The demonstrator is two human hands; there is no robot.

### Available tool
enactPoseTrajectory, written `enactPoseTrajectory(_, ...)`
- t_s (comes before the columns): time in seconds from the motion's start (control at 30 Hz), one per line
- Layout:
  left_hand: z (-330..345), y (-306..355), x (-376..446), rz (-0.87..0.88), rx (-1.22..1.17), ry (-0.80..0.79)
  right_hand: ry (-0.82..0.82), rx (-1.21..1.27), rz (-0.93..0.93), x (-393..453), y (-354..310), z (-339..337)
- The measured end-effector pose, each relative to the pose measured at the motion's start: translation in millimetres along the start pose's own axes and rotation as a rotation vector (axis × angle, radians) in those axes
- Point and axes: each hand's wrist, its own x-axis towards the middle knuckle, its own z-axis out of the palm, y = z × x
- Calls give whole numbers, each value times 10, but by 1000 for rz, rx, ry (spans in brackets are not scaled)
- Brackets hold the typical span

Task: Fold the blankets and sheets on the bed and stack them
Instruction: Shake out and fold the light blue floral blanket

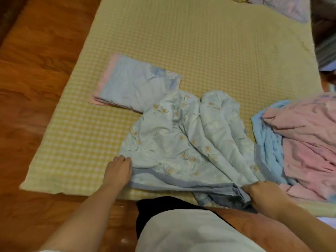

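While the floral quilt (183, 142) lies crumpled at the near edge of the bed (200, 51), overlapping a corner of the folded sheet (134, 84) behind it and just beside the pink-and-blue heap (300, 142) to the right, the step in hand looks to be spreading it flat for a first fold. The left hand (119, 170) rests at the quilt's left edge with fingers curled onto the fabric, though whether it truly pinches the hem I cannot tell; the right hand (261, 193) is clamped on the bunched grey-blue border at the near corner. To do this well, both hands should find true corners along that border, draw it taut, and shake the creases out before folding. The quilt should come clear of the folded sheet, lest dragging it disturb that neat piece.
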Motion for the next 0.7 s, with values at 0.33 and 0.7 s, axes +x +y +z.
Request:
enactPoseTrajectory(0.33,353,-424,108,-181,90,-177,171,131,-46,-61,-61,-5)
enactPoseTrajectory(0.7,377,-651,-46,-25,-40,57,75,101,40,-86,-145,121)
